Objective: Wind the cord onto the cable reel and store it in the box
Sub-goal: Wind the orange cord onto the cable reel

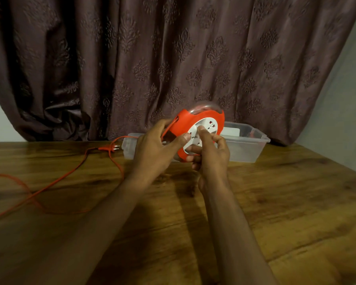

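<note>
Light: dim and warm for you.
Shadows: soft, under your forearms on the table [296, 192].
Edges: wide-angle bending, blurred corners.

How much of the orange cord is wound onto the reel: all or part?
Part. The cord trails from the reel in loops across the table, its plug lying loose.
</note>
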